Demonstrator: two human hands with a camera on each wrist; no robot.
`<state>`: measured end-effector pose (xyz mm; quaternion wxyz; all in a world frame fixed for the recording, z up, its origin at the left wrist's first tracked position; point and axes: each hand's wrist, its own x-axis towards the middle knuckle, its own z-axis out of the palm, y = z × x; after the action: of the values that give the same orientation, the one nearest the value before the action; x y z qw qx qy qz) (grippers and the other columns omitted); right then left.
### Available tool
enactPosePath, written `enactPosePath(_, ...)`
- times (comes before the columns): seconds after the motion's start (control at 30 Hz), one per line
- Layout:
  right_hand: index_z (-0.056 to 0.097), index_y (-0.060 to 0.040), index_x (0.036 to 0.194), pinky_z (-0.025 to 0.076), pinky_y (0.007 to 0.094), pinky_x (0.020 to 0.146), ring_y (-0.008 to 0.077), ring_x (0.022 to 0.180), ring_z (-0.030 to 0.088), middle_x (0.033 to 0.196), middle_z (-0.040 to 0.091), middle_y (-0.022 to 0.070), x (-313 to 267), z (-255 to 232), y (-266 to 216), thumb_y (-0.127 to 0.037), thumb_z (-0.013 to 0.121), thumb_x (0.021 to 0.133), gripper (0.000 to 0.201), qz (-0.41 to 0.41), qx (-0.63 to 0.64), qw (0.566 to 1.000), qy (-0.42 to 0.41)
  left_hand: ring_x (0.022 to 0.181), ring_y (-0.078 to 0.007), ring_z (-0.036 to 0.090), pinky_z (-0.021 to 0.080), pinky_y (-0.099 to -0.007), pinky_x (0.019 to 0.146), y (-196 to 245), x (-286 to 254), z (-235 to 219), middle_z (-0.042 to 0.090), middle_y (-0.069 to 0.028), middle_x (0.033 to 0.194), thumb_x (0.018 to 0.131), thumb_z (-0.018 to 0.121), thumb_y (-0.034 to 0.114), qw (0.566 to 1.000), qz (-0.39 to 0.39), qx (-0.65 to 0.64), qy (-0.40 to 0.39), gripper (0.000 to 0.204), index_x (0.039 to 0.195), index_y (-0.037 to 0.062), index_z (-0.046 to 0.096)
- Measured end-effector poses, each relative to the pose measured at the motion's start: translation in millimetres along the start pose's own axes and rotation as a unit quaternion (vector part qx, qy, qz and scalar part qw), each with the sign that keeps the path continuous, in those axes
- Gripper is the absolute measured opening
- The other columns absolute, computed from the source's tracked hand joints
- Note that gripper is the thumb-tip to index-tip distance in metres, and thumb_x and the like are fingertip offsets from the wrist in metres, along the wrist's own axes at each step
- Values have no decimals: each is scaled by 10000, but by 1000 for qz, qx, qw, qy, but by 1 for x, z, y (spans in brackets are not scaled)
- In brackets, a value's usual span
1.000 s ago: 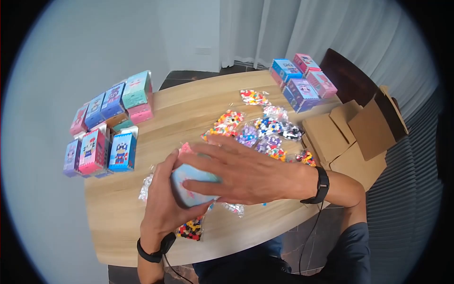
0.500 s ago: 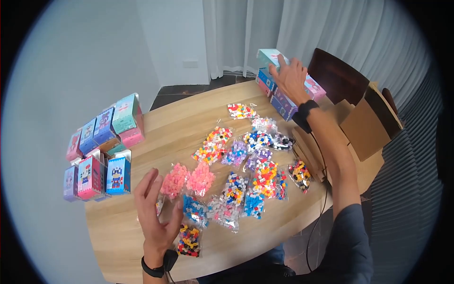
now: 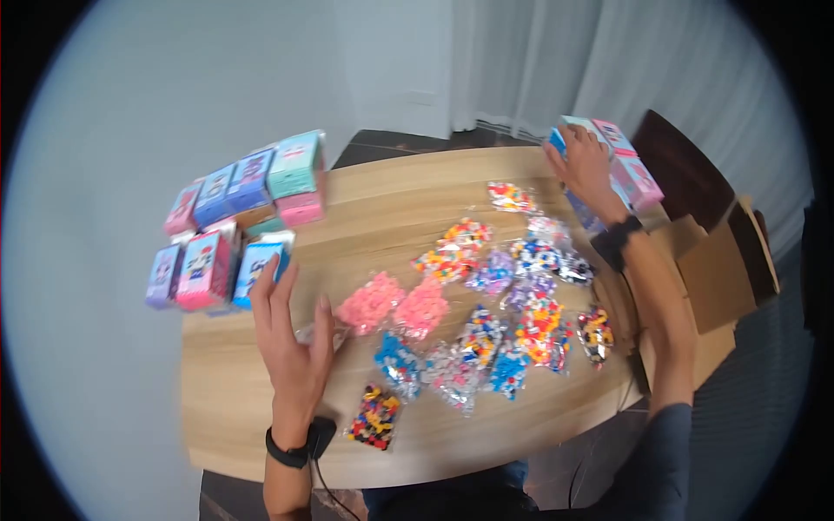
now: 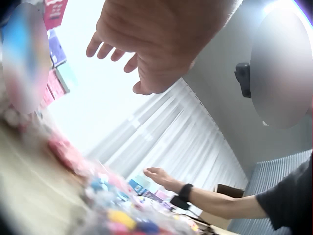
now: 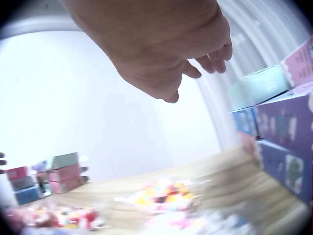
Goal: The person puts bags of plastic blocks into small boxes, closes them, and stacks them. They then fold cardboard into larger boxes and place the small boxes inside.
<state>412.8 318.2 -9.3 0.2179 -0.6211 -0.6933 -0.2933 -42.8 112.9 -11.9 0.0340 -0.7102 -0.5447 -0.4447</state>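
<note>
Mint-green printed cardboard box [image 5: 264, 88]: it sits beside the right hand [image 3: 592, 169], at the upper right of the head view. That hand's fingers are loosely bent and apart, none seen curled round the box; whether a fingertip touches it, I cannot tell. The box looks light and fairly stiff, though its contents are hidden. Its smooth printed faces may slide a little, and the thin card could dent at the corners, so a gentle grip across two opposite sides, thumb against fingers, should suit better than pressing on the top.

Under it, at the right of the right wrist view, is a blue printed box [image 5: 243, 122], with a purple printed box [image 5: 286, 117] alongside.

Left of centre in the head view, the left hand [image 3: 295, 358] is raised with fingers spread, holding nothing, near clear bags of pink plastic pieces [image 3: 422, 308]. Farther out on the wood-topped table [image 3: 230, 382] are more printed cardboard boxes [image 3: 252, 182], upper left, and a brown cardboard carton [image 3: 717, 278], far right.
</note>
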Motion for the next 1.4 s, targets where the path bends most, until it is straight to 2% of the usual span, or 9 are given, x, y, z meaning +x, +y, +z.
enactPosePath(0.47,694,-47,1256,499,441,926,332,1105,653,1259,683,147,-81,-211,-168,-222,749,910,391,-233,348,895,-152,1304,-470,546,348,-630,1140,-76,177,82,576,-334,1340,851,750,552,898,205,386,-38,830,1443,23,512)
enactPosePath(0.53,694,-51,1260,499,431,917,321,1083,662,1251,689,137,-90,-233,-163,-216,756,902,400,-214,349,898,-161,1101,-421,693,432,-578,1089,-71,191,88,695,-254,1132,858,770,445,889,20,364,-277,661,1321,20,567)
enactPosePath(0.57,693,-55,1265,498,421,909,311,1061,671,1243,695,127,-95,-239,-161,-211,763,894,409,-199,350,898,-175,1101,-421,693,432,-578,1089,-86,189,98,695,-254,1132,858,770,445,888,24,365,-277,661,1321,20,567)
enactPosePath(0.73,672,-31,1223,507,406,840,285,1023,680,1207,694,121,-116,-240,-146,-180,763,888,378,-176,365,905,-129,891,-321,728,549,-387,928,-92,157,99,710,-154,970,823,785,216,889,160,404,-141,452,1172,-18,616)
enactPosePath(0.97,627,14,1314,526,458,947,396,1112,651,1258,667,196,-127,-214,-160,-166,743,912,455,-63,471,876,-84,1100,-325,641,513,-462,966,-40,104,37,658,-174,1146,810,799,219,905,216,330,-159,662,1369,-34,550)
enactPosePath(1.03,621,23,1314,524,460,956,411,1128,641,1276,656,209,-121,-202,-163,-168,734,922,451,-57,466,879,-83,1192,-401,592,495,-481,997,-36,101,29,608,-191,1297,844,801,257,945,247,214,-10,727,1462,23,496)
enactPosePath(1.1,616,17,1325,524,460,956,411,1151,633,1303,641,214,-121,-195,-165,-178,718,941,443,-44,470,875,-108,1361,-430,483,419,-554,1103,-54,107,34,498,-205,1486,777,863,361,959,211,190,-20,905,1531,89,441)
enactPosePath(1.2,620,1,1325,524,459,956,415,1150,635,1300,643,221,-122,-196,-171,-182,705,952,425,-47,485,863,-132,1494,-401,348,253,-757,1150,-58,113,31,459,-179,1529,583,958,446,902,173,289,-272,1228,1602,155,337)
enactPosePath(1.4,612,-2,1330,518,458,979,420,1175,628,1314,637,223,-126,-194,-167,-201,715,952,440,-32,489,848,-199,1337,-353,514,408,-652,1050,-74,88,31,533,-140,1400,639,921,305,862,191,308,-355,1013,1515,144,438)
